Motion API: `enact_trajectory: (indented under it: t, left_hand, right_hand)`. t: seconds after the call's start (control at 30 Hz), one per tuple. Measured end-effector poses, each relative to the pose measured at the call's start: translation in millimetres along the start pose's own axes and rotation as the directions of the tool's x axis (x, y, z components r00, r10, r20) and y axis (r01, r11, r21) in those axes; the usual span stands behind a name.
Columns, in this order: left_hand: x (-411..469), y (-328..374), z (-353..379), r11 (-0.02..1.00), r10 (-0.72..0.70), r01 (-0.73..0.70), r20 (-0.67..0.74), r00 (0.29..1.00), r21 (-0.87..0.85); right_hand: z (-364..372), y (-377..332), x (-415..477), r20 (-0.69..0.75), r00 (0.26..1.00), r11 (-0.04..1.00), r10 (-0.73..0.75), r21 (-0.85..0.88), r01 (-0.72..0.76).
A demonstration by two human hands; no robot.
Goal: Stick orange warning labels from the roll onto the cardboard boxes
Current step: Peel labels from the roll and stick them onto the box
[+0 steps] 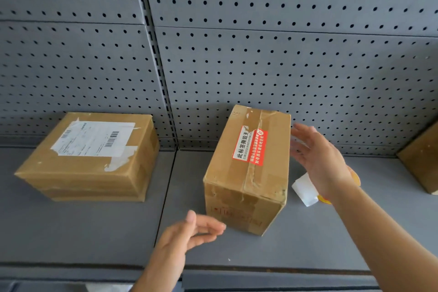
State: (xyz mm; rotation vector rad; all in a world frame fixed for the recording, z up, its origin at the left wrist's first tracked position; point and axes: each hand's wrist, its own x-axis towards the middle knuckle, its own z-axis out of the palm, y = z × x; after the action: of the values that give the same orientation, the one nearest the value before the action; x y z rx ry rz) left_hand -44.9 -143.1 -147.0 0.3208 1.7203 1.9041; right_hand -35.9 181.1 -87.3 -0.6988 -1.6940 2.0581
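With straight, empty fingers the left hand [189, 232] and right hand [324, 163] flank the labelled box [248, 173], probably to move it.

Orange label [250, 146] on box [270, 173]: "此标签撕毁无"

A wide strip of bare shelf [184, 185] runs between the flat box [90, 156] on the left and the taller box [248, 168] in the middle, open to a hand. Right of the taller box, the label roll [305, 191] and the right hand [324, 163] fill the gap, a third box [422, 161] blocks the far edge, and the pegboard [260, 54] closes the back.
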Motion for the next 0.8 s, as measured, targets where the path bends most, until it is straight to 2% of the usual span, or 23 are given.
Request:
enact_trajectory:
  t: [0.07, 0.2, 0.4, 0.53, 0.7, 0.8]
  left_hand:
    - [-1.5, 2.0, 6.5, 0.999, -0.01, 0.008, 0.053, 0.999, 0.044]
    - [-3.5, 7.8, 12.9, 0.997, 0.035, -0.039, 0.057, 0.998, 0.07]
    - [-4.9, 10.2, 2.3, 0.991, 0.08, -0.081, 0.008, 0.997, 0.107]
    - [2.1, 14.0, -5.0, 0.99, 0.097, -0.096, -0.009, 0.995, 0.099]
    - [25.5, 20.6, -2.3, 0.983, 0.135, -0.142, 0.066, 0.989, 0.119]
    - [55.1, 19.9, -5.7, 0.992, 0.03, -0.04, 0.087, 0.996, 0.119]
  right_hand:
    - [9.3, -0.5, 14.7, 0.052, 0.998, 0.999, 0.019, -0.026, -0.018]
    - [18.5, -2.9, 20.1, 0.085, 0.995, 0.996, 0.045, -0.079, -0.039]
    - [-2.0, 4.5, -14.0, -0.027, 0.999, 0.99, -0.035, -0.138, 0.031]
    - [-22.6, 9.7, -57.8, -0.128, 0.991, 0.991, -0.034, -0.131, 0.017]
    - [-33.0, 22.9, -113.1, -0.038, 0.993, 0.988, -0.11, -0.113, 0.105]
    - [-28.2, 28.5, -136.6, 0.006, 0.989, 0.985, -0.147, -0.093, 0.147]
